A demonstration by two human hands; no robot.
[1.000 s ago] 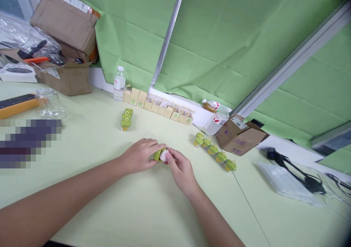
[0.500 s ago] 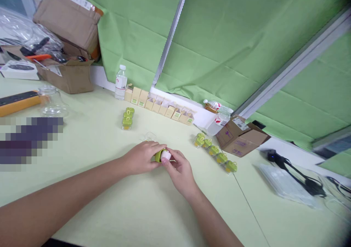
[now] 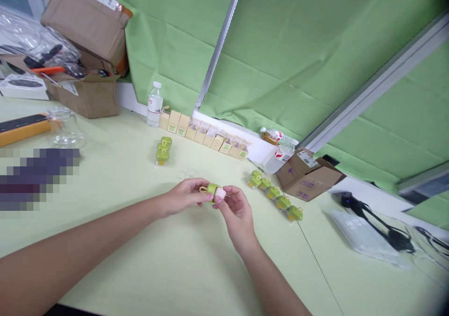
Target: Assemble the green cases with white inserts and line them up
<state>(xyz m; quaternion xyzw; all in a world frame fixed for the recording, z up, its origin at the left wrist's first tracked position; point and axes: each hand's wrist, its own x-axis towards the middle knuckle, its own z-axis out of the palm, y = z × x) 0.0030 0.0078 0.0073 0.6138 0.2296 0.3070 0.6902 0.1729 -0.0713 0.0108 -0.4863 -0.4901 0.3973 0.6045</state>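
Between my hands, above the table, is a green cap with a small yellowish loop at its left end. My left hand pinches the cap between thumb and fingers. My right hand has its thumb and fingers on a whitish plug-like piece that sits at the cap's right end; how deep it goes inside is hidden. Just behind my left hand lies a clear plastic piece, partly covered. Green-lidded clear little jars stand in a short row beyond it, and several more jars line up to the right.
Small cream cardboard boxes run along the back beside an upright water bottle. Lying bottles and a brown carton are at back right. A headset-like black strap rests on plastic bags; a power strip is left.
The cap has turned and shifted slightly right, so its loop now shows on the left. Both hands have moved a little, and my right fingers have spread further around the whitish piece.
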